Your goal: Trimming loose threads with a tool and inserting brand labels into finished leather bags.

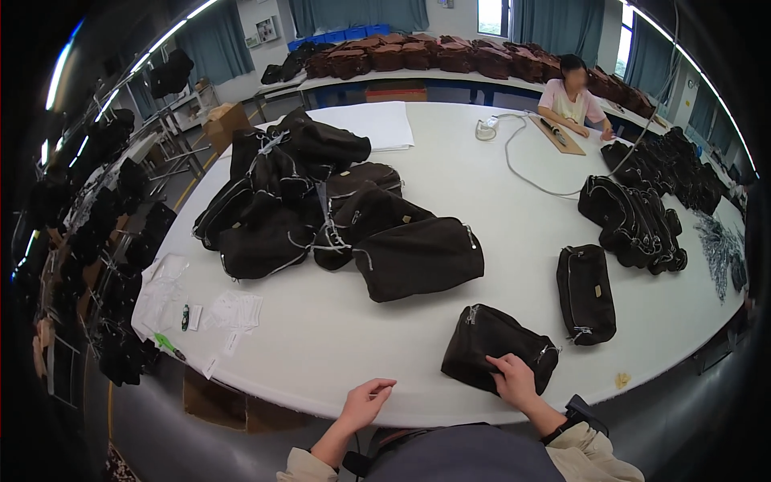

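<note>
A boxy black zippered bag (470, 345) sits at the near edge of the white table, tilted toward the right. My right hand (516, 380) is on its near side, with bent fingers gripping the fabric; some fingertips are hidden. My left hand (368, 402) hovers by the table edge, left of that bag and apart from it. Its fingers are loosely stretched, and nothing shows in them. Just beyond my right hand, a second black bag (586, 293) with a small tan label lies lengthwise.
A heap of black bags (418, 257) with grey cords covers the left middle. More bags (630, 221) and grey cords (720, 253) lie right. Green-handled snips (167, 345) and paper slips (233, 313) rest left. A co-worker (574, 100) sits across, near a cable (514, 157).
</note>
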The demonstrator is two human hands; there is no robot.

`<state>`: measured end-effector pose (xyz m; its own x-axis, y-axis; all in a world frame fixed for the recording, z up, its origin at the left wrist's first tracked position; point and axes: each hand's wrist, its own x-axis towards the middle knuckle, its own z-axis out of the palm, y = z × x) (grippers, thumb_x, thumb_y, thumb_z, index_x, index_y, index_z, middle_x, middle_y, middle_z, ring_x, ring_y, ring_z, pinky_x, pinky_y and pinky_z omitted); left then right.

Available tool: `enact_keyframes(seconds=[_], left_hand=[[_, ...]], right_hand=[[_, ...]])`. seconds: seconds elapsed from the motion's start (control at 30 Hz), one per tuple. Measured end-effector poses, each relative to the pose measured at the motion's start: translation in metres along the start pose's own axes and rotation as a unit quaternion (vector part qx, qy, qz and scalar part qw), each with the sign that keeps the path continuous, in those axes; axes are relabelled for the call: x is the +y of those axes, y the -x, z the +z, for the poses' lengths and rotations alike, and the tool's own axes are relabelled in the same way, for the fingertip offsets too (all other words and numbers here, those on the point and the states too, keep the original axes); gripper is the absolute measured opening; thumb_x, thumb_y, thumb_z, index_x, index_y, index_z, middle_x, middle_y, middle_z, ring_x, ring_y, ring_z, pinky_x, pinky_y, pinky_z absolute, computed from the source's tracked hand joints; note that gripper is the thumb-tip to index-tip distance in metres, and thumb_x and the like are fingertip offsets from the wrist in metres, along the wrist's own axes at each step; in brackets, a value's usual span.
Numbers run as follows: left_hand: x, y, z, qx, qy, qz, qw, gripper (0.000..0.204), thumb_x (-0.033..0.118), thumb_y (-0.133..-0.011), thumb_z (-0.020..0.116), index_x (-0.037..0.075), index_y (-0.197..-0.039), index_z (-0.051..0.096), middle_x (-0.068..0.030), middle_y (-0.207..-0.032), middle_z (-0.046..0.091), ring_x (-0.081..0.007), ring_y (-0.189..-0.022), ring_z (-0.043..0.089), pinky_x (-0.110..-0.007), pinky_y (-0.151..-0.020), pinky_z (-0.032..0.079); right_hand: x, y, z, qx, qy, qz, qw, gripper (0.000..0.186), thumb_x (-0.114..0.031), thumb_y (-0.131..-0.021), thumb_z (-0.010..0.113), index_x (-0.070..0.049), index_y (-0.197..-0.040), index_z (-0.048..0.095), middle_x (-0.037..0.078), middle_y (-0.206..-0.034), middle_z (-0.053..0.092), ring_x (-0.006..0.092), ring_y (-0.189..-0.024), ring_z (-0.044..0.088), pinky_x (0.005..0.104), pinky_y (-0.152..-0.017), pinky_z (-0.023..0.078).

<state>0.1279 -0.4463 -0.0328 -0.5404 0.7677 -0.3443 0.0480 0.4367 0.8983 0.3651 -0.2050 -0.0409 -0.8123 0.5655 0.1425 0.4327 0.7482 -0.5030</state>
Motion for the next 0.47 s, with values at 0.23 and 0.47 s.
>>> enact_keyframes(seconds=[0.23, 0.47], left_hand=[[0.039, -0.076, -0.155, 0.112, -0.186, 0.106, 0.97, 0.022, 0.021, -0.09, 0.061, 0.007, -0.106, 0.068, -0.0062, -0.102, 0.069, -0.0159, -0.092, 0.064, -0.029, -0.083, 0.049], [0.075, -0.205, -0.187, 0.248, -0.268, 0.221, 0.904, 0.039, 0.029, -0.086, 0.063, 0.01, -0.12, 0.059, -0.0163, -0.124, 0.059, -0.0275, -0.123, 0.049, -0.036, -0.1, 0.039]], right_hand=[[-0.016, -0.03, -0.098, 0.349, -0.009, 0.108, 0.931, 0.009, 0.001, -0.087, 0.056, 0.005, -0.095, 0.057, 0.013, -0.087, 0.051, 0.0278, -0.081, 0.053, 0.0292, -0.075, 0.042], [-0.019, -0.07, -0.149, 0.517, 0.211, 0.117, 0.821, 0.021, -0.002, -0.093, 0.052, 0.004, -0.112, 0.059, 0.014, -0.104, 0.055, 0.0269, -0.098, 0.055, 0.034, -0.087, 0.043]])
